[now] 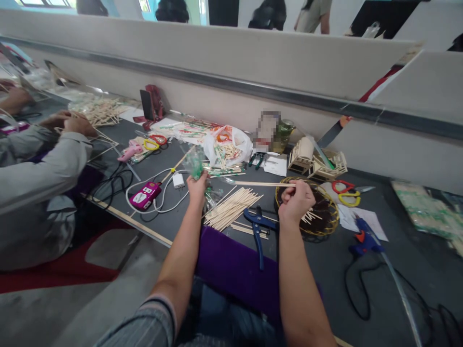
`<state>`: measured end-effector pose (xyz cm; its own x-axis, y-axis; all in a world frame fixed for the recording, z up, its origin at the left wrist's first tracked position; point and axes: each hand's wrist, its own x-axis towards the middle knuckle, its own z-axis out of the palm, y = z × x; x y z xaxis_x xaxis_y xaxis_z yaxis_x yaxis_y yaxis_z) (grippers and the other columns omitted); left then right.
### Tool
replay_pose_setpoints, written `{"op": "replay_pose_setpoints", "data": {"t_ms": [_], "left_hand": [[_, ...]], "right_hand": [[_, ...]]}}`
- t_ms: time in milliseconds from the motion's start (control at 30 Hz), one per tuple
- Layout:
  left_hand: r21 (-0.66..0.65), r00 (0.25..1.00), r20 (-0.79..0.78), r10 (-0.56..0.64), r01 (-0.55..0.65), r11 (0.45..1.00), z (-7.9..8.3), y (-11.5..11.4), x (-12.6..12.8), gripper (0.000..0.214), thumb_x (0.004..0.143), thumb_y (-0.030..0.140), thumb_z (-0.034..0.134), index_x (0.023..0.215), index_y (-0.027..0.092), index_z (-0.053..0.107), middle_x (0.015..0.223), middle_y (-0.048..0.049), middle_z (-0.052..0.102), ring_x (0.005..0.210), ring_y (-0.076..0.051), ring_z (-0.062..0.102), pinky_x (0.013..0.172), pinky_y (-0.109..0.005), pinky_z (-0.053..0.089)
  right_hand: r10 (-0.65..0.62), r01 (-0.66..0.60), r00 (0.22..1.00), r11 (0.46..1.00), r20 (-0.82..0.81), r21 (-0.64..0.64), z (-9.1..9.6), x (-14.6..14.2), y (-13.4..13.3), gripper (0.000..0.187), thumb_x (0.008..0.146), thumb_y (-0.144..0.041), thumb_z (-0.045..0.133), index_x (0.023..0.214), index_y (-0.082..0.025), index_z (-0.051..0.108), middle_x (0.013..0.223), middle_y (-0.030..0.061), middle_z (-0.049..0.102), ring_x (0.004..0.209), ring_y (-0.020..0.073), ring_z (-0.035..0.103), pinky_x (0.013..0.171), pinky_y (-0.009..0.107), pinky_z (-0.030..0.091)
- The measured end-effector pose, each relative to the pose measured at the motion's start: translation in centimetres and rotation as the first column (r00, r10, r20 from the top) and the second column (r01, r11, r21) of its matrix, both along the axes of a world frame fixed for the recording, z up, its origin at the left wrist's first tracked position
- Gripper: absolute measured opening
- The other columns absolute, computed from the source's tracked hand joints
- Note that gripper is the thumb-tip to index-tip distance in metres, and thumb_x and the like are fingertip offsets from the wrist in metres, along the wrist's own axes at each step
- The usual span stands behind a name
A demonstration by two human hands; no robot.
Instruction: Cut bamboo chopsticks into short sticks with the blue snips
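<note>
My left hand [197, 185] is closed on a crumpled clear plastic wrapper [196, 164] with green print. In my right hand [297, 200] a pair of thin wooden chopsticks [260, 184] is pinched, pointing left toward the wrapper. A pile of loose sticks [233, 208] lies on the table between my hands. Just right of the pile rest blue-handled pliers [258, 224]. Under and behind my right hand stands a round basket [334, 219] with a yellow rim, holding a few short stick pieces.
A blue glue gun [367, 238] with its cord lies at right, near scissors [347, 193]. Small stick-built models [327, 166] stand behind the basket. At left are a purple power strip [145, 195], a pink glue gun [130, 150] and a co-worker's hands [74, 123] holding sticks.
</note>
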<state>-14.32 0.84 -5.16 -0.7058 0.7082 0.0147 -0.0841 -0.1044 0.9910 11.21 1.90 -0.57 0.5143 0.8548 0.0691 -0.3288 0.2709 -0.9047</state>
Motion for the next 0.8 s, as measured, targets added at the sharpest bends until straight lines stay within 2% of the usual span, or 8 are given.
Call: {"op": "replay_pose_setpoints", "data": {"t_ms": [100, 167, 300, 400, 467, 567, 633, 800], "left_hand": [[0.121, 0.964, 0.247, 0.095, -0.128, 0.984, 0.6, -0.2, -0.3, 0.036, 0.060, 0.043, 0.075, 0.072, 0.015, 0.057, 0.054, 0.0056, 0.051, 0.040, -0.003, 0.032, 0.038, -0.018, 0.022], [0.147, 0.949, 0.306, 0.078, -0.128, 0.981, 0.9, -0.3, -0.3, 0.038, 0.057, 0.043, 0.078, 0.070, 0.015, 0.057, 0.052, 0.0064, 0.050, 0.039, -0.002, 0.034, 0.036, -0.016, 0.022], [0.128, 0.970, 0.241, -0.042, 0.011, 0.992, 1.3, -0.5, 0.3, 0.035, 0.058, 0.041, 0.078, 0.069, 0.013, 0.061, 0.051, 0.0033, 0.055, 0.040, -0.004, 0.040, 0.036, -0.017, 0.024], [0.066, 0.973, 0.173, -0.150, 0.141, 0.988, 1.6, -0.7, 0.9, 0.033, 0.058, 0.040, 0.077, 0.070, 0.012, 0.064, 0.053, -0.0006, 0.061, 0.042, -0.007, 0.047, 0.037, -0.018, 0.027], [0.009, 0.951, 0.164, -0.261, 0.264, 0.965, 1.8, -0.8, 1.2, 0.033, 0.058, 0.039, 0.078, 0.070, 0.011, 0.066, 0.053, -0.0028, 0.063, 0.044, -0.009, 0.050, 0.037, -0.019, 0.028], [-0.042, 0.895, 0.187, -0.405, 0.420, 0.907, 2.3, -1.1, 1.6, 0.034, 0.058, 0.039, 0.080, 0.071, 0.010, 0.067, 0.056, -0.0059, 0.065, 0.045, -0.010, 0.052, 0.038, -0.019, 0.028], [-0.039, 0.866, 0.217, -0.451, 0.470, 0.882, 2.6, -1.3, 2.0, 0.036, 0.058, 0.040, 0.080, 0.074, 0.010, 0.068, 0.061, -0.0076, 0.068, 0.048, -0.011, 0.055, 0.039, -0.019, 0.031], [-0.002, 0.796, 0.280, -0.537, 0.559, 0.829, 3.2, -1.5, 2.7, 0.039, 0.060, 0.040, 0.081, 0.079, 0.009, 0.069, 0.071, -0.0102, 0.071, 0.054, -0.012, 0.058, 0.041, -0.019, 0.035]], "right_hand": [[0.117, -0.114, 0.991, 0.992, 0.061, -0.052, -0.6, -0.9, -0.1, 0.034, 0.077, -0.049, 0.062, 0.067, -0.018, 0.053, 0.045, -0.0099, 0.044, 0.032, 0.0016, 0.031, 0.032, 0.015, 0.020], [0.257, -0.242, 0.960, 0.961, 0.107, -0.135, -1.0, -1.4, -0.2, 0.034, 0.074, -0.049, 0.064, 0.067, -0.017, 0.056, 0.046, -0.0085, 0.048, 0.032, 0.0019, 0.033, 0.031, 0.015, 0.020], [0.594, -0.527, 0.793, 0.781, 0.135, -0.336, -2.2, -2.5, -0.5, 0.031, 0.068, -0.045, 0.067, 0.068, -0.015, 0.060, 0.049, -0.0026, 0.057, 0.032, 0.0044, 0.038, 0.030, 0.017, 0.021], [0.730, -0.596, 0.655, 0.657, 0.195, -0.462, -3.5, -3.0, -0.5, 0.030, 0.070, -0.045, 0.063, 0.070, -0.015, 0.061, 0.044, -0.0024, 0.055, 0.031, 0.0062, 0.035, 0.030, 0.019, 0.020], [0.713, -0.539, 0.625, 0.689, 0.319, -0.484, -4.1, -3.1, -0.3, 0.034, 0.072, -0.046, 0.063, 0.082, -0.014, 0.065, 0.042, -0.0048, 0.052, 0.032, 0.0078, 0.035, 0.033, 0.020, 0.023], [0.594, -0.471, 0.624, 0.805, 0.508, -0.362, -4.2, -3.4, -0.3, 0.043, 0.075, -0.048, 0.062, 0.102, -0.015, 0.066, 0.048, -0.0050, 0.054, 0.042, 0.0107, 0.044, 0.042, 0.022, 0.033], [0.576, -0.515, 0.576, 0.807, 0.580, -0.290, -3.8, -4.0, -0.7, 0.041, 0.079, -0.048, 0.059, 0.103, -0.017, 0.068, 0.055, -0.0038, 0.056, 0.050, 0.0118, 0.048, 0.050, 0.023, 0.037], [0.494, -0.548, 0.347, 0.797, 0.797, -0.255, -2.2, -5.9, -2.7, 0.028, 0.087, -0.040, 0.053, 0.099, -0.022, 0.070, 0.073, 0.0007, 0.065, 0.067, 0.0151, 0.056, 0.064, 0.025, 0.038]]}}
